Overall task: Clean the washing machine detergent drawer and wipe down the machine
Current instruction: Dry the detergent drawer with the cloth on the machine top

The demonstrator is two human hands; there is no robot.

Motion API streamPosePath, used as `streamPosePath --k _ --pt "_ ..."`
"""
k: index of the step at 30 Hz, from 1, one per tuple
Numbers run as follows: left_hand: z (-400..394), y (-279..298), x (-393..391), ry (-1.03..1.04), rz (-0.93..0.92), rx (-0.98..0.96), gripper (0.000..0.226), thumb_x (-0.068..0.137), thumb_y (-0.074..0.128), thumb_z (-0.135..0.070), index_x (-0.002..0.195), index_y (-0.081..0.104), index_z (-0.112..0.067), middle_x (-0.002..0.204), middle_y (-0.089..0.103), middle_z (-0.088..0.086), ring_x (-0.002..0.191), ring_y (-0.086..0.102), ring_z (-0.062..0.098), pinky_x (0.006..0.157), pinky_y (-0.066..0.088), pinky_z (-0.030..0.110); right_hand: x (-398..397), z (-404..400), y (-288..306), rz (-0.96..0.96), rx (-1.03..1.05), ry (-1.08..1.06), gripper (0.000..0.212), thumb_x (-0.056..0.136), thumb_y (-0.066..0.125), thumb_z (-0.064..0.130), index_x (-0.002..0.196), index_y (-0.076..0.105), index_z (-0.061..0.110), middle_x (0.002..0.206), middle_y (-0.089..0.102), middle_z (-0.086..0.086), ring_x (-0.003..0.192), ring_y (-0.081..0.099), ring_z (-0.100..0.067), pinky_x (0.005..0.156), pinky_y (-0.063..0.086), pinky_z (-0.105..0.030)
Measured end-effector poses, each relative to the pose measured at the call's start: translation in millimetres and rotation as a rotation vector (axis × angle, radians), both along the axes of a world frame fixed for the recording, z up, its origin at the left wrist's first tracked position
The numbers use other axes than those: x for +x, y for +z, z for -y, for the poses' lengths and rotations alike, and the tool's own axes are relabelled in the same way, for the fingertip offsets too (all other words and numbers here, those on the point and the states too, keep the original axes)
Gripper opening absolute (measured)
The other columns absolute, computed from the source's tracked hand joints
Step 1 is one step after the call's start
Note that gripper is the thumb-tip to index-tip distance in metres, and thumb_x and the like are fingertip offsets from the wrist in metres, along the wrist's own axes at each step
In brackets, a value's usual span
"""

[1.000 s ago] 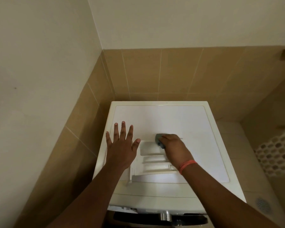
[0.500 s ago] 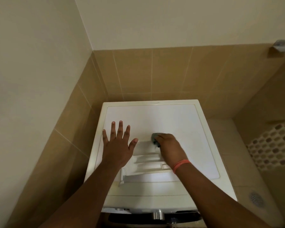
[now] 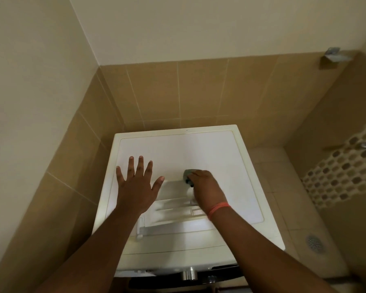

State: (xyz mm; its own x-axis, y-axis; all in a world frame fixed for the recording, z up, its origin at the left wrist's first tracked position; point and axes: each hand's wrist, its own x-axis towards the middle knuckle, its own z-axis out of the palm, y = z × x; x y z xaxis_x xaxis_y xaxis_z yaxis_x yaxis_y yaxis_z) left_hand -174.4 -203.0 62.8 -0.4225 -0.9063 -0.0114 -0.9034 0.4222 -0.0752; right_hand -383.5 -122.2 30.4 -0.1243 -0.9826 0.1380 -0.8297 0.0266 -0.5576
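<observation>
Your left hand (image 3: pixel 135 187) is lying flat on the washing machine (image 3: pixel 199 149); your right hand (image 3: pixel 205 189) is gripping a grey sponge (image 3: pixel 187 174) on the detergent drawer (image 3: pixel 173 210).

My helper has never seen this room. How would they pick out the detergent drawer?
Find the white washing machine in the tiled corner. The detergent drawer lies on its top, between the left hand and right hand. Only it has ribbed compartments.
</observation>
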Motion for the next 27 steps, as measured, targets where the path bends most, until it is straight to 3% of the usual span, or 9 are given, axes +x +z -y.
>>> streamPosePath --k 2,5,10,13,15,18,22,25,27 --pt "-0.9 -0.3 1.6 0.024 -0.021 0.012 0.091 0.085 -0.012 -0.075 0.156 0.019 -0.027 0.164 0.011 0.007 0.152 0.000 0.033 0.116 0.001 0.062 -22.7 -11.1 5.7 0.028 0.070 -0.060 0.052 0.043 0.068 -0.016 0.086 0.069 0.013 0.083 0.061 0.005 0.071 0.054 -0.008 0.064 0.039 -0.007" --pt "-2.4 -0.5 0.0 0.032 -0.034 0.026 0.094 0.083 -0.017 -0.075 0.156 0.018 -0.028 0.164 0.011 0.006 0.152 -0.001 0.032 0.117 0.002 0.063 -29.7 -14.2 6.3 -0.061 0.121 -0.110 0.055 0.037 0.070 -0.014 0.084 0.068 0.014 0.083 0.064 0.003 0.072 0.059 -0.013 0.062 0.040 -0.013" --pt "-2.0 0.7 -1.2 0.041 -0.060 0.045 0.099 0.079 -0.023 -0.076 0.156 0.017 -0.028 0.164 0.008 0.006 0.152 -0.002 0.032 0.117 0.003 0.062 4.3 2.1 -3.8 -0.003 0.055 -0.039 0.047 0.058 0.063 -0.017 0.090 0.070 0.017 0.092 0.066 0.004 0.085 0.060 -0.019 0.073 0.054 -0.025" --pt "-2.7 -0.2 -0.6 0.052 -0.063 0.056 0.098 0.079 -0.025 -0.075 0.157 0.013 -0.029 0.165 0.004 0.005 0.151 -0.006 0.031 0.117 0.001 0.062 -3.3 -4.9 4.5 0.007 -0.004 -0.033 0.045 0.052 0.063 -0.017 0.084 0.068 0.014 0.084 0.064 0.003 0.074 0.054 -0.010 0.066 0.044 -0.016" --pt "-3.0 -1.3 0.1 0.062 -0.060 0.059 0.097 0.079 -0.026 -0.074 0.157 0.010 -0.030 0.165 0.002 0.004 0.151 -0.009 0.030 0.117 -0.002 0.061 -21.0 -14.2 6.7 -0.012 -0.018 -0.082 0.046 0.043 0.072 -0.016 0.081 0.070 0.009 0.081 0.066 -0.003 0.069 0.059 -0.012 0.066 0.041 -0.011" --pt "-3.5 -2.4 1.2 0.073 -0.079 0.068 0.096 0.079 -0.028 -0.072 0.157 0.009 -0.030 0.165 0.001 0.004 0.151 -0.010 0.030 0.117 -0.002 0.061 -33.2 -22.6 6.6 -0.080 0.036 -0.198 0.042 0.053 0.070 -0.019 0.087 0.072 0.005 0.086 0.069 -0.009 0.077 0.065 -0.024 0.072 0.041 -0.016" --pt "-4.5 -2.3 2.3 0.074 -0.136 0.077 0.100 0.074 -0.035 -0.071 0.157 0.004 -0.030 0.165 0.002 0.002 0.152 -0.009 0.028 0.119 -0.002 0.059 -5.2 -9.5 1.6 -0.073 0.109 -0.171 0.055 0.038 0.078 -0.013 0.085 0.071 0.015 0.093 0.066 0.001 0.085 0.058 -0.024 0.072 0.037 -0.015" --pt "-4.2 -2.6 3.4 0.127 -0.277 0.132 0.105 0.068 -0.037 -0.074 0.157 0.000 -0.031 0.165 0.000 0.000 0.152 -0.010 0.024 0.120 -0.004 0.056 34.9 10.6 -4.8 -0.068 0.061 -0.068 0.037 0.062 0.071 -0.007 0.086 0.070 0.021 0.097 0.066 0.005 0.087 0.057 -0.023 0.075 0.029 -0.014" --pt "-4.3 -2.4 4.1 0.163 -0.347 0.153 0.100 0.071 -0.032 -0.074 0.156 -0.002 -0.030 0.165 0.000 0.000 0.152 -0.010 0.024 0.120 -0.004 0.055 65.4 23.5 -0.2 -0.079 -0.013 0.047 0.023 0.079 0.065 0.003 0.093 0.070 0.021 0.102 0.066 0.004 0.092 0.057 -0.023 0.082 0.033 -0.018"
